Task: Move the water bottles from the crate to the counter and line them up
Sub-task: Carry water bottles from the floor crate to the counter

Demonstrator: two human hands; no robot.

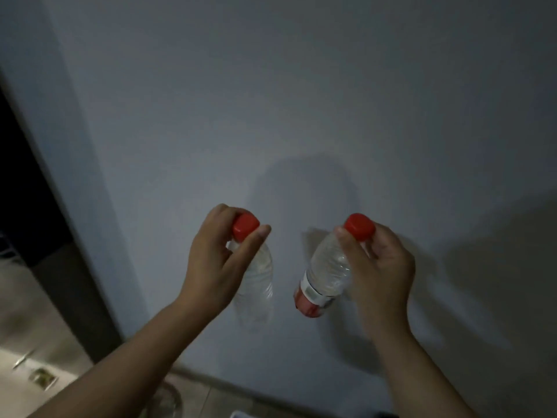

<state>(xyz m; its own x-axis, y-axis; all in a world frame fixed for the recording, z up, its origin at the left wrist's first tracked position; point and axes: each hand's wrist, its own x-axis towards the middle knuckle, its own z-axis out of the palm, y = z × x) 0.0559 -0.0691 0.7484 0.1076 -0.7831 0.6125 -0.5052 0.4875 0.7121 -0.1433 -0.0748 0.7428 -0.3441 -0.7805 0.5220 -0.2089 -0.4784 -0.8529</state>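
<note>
Dim indoor room, perhaps home: plain wall (271,101), tiled floor (36,300).

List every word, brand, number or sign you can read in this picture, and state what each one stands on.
No text can be read.
Right-hand bottle: its red and white label carries print, too blurred to read.
Left-hand bottle: no label shows.
Red caps: plain, no marking.
</note>
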